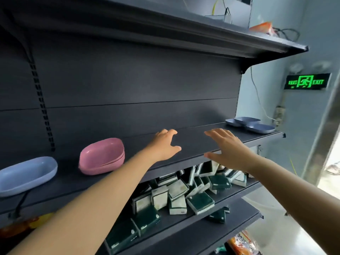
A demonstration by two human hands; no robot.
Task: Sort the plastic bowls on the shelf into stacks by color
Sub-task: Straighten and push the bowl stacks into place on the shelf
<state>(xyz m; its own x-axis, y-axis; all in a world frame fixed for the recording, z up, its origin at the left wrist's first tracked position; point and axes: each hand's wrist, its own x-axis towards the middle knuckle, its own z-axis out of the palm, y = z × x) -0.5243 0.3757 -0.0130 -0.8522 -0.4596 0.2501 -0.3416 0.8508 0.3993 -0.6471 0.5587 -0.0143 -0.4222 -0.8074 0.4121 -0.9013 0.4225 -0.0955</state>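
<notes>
Reaching over the bare middle of the shelf, both hands spread and holding nothing: left hand with fingers loosely fanned, right hand flat with fingers straight, neither touching a bowl. Sitting left of the left hand along the same shelf, the pink stack, bowls nested, rims tilting toward the viewer. Lying further left again, near the shelf's left end, a single pale blue bowl, long axis running roughly along the shelf. Resting at the far right end of the shelf, beyond the right hand, three grey-blue bowls, loosely overlapping, not stacked square. Judging by this, pink already gathered, blue still split between the two ends. Turning on one relation: the right hand being much the nearer to the right-end group, the left hand nearer the lone blue bowl, with the pink stack between that bowl and the hands. Probably calling for a reach rightward and slightly back. Risking a nudge of the overlapping bowls off the shelf's open end.
</notes>
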